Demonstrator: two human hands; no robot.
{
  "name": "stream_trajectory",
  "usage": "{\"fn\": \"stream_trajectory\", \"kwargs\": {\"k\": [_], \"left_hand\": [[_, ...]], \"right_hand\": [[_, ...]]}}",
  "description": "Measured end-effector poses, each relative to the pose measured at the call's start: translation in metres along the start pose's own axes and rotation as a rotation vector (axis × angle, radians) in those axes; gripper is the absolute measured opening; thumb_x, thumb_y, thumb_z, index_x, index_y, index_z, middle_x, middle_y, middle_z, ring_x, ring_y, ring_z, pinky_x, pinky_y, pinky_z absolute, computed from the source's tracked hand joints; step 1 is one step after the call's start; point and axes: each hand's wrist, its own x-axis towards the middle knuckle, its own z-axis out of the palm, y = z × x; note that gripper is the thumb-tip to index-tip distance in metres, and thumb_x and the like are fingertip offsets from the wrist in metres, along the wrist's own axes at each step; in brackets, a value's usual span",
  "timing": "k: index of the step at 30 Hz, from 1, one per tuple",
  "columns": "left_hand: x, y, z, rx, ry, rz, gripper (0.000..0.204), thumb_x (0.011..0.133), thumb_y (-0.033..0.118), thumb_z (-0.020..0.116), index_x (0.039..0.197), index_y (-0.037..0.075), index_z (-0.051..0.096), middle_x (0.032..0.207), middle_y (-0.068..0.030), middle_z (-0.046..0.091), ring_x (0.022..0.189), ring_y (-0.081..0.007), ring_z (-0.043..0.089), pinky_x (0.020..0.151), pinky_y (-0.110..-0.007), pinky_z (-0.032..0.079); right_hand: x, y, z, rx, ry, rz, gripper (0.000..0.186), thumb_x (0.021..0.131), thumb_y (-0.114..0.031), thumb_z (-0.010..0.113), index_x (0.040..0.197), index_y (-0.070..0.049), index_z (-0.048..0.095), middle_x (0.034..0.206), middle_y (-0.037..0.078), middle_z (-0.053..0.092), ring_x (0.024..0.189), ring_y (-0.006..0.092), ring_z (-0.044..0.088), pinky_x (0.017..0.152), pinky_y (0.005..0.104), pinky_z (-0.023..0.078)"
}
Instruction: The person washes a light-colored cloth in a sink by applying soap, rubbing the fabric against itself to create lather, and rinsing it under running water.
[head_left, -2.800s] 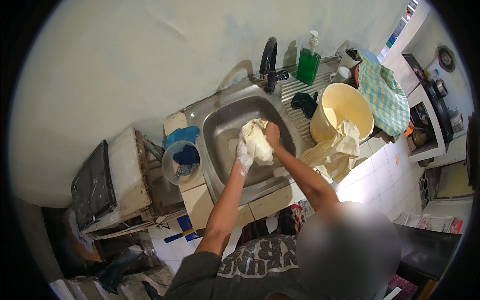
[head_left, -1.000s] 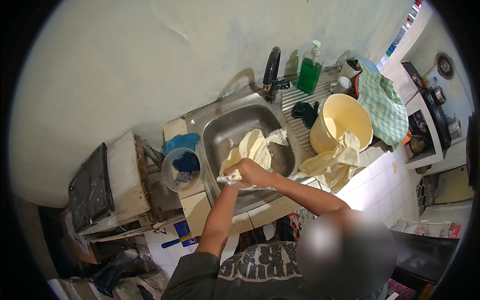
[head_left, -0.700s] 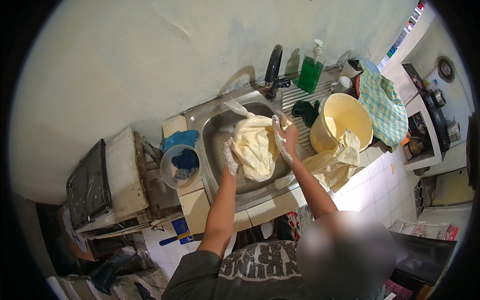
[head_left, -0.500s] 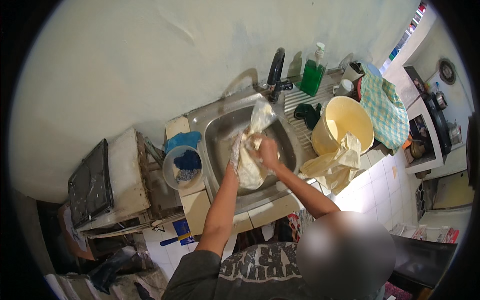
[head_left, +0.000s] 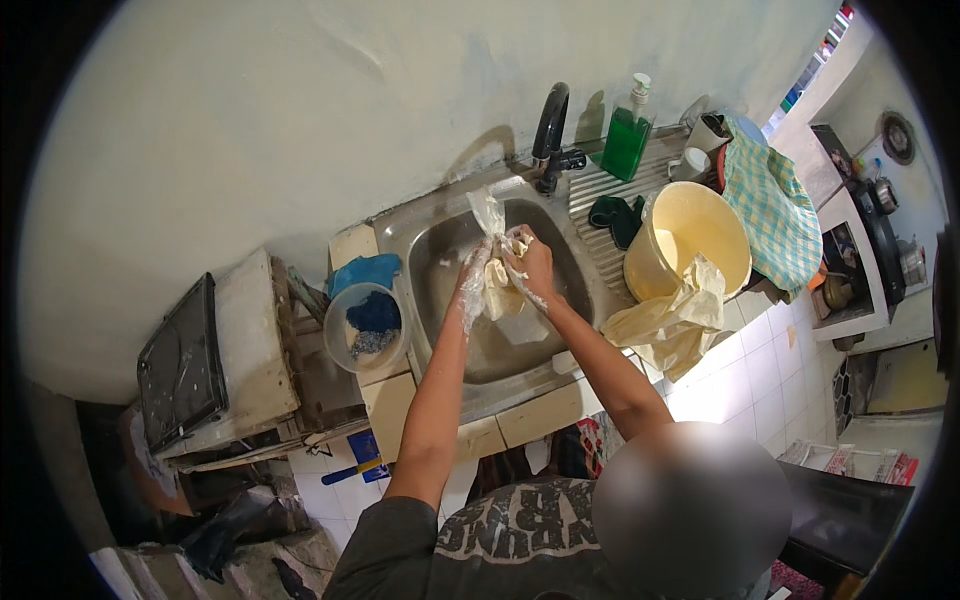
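Cream cloth (head_left: 497,292): bunched above the sink (head_left: 540,348) basin, one loose end poking up toward the sink's faucet side
Left hand (head_left: 471,282): curled around the bundle's left side, over the sink, coated white to the wrist
Right hand (head_left: 533,266): gripping the bundle's right side, over the sink, also smeared white; some fingers hidden
Slip risk: that slick-looking coating could loosen either grip, dropping the bundle into the sink
Bucket (head_left: 640,262): right of the sink, a second cream cloth (head_left: 672,322) draped over its rim; a right elbow snag might pull it down
Bowl (head_left: 337,347): at the sink's left edge; a wide left-arm swing might tip it
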Motion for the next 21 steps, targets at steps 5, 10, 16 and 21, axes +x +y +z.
{"fn": "stream_trajectory", "kwargs": {"k": [5,10,16,21], "left_hand": [[0.015,-0.032,-0.018,-0.039,0.218,0.247,0.035,0.089,0.036,0.048,0.107,0.007,0.055,0.094,-0.0014,0.057,0.081,-0.0102,0.056,0.063,-0.025,0.047],[0.028,-0.064,0.004,-0.305,0.194,0.115,0.04,0.088,0.04,0.048,0.112,0.008,0.05,0.093,-0.0028,0.056,0.077,-0.0137,0.054,0.068,-0.027,0.047],[0.019,-0.054,0.006,-0.108,0.328,0.11,0.056,0.087,0.054,0.037,0.114,0.006,0.048,0.102,-0.0056,0.054,0.089,-0.0187,0.052,0.08,-0.035,0.044],[0.0,-0.028,0.015,-0.211,0.145,0.054,0.051,0.086,0.052,0.041,0.117,0.011,0.046,0.111,-0.0046,0.05,0.1,-0.0189,0.048,0.083,-0.037,0.043]], "right_hand": [[-0.016,0.0,0.021,-0.202,-0.073,-0.025,0.03,0.07,-0.021,0.066,0.091,-0.005,0.049,0.067,0.02,0.056,0.063,0.0383,0.056,0.054,0.0412,0.042],[-0.007,0.01,0.004,-0.086,-0.011,0.169,0.024,0.065,-0.022,0.07,0.079,-0.006,0.058,0.069,0.019,0.057,0.063,0.0349,0.057,0.058,0.0402,0.042],[-0.025,0.017,0.019,-0.163,-0.08,0.181,0.025,0.066,-0.021,0.065,0.064,0.001,0.055,0.068,0.023,0.055,0.06,0.0334,0.053,0.06,0.0389,0.043],[-0.026,0.027,0.029,-0.115,0.13,-0.056,0.024,0.075,-0.024,0.062,0.071,0.0,0.057,0.057,0.017,0.052,0.049,0.0246,0.05,0.051,0.0328,0.041]]}}
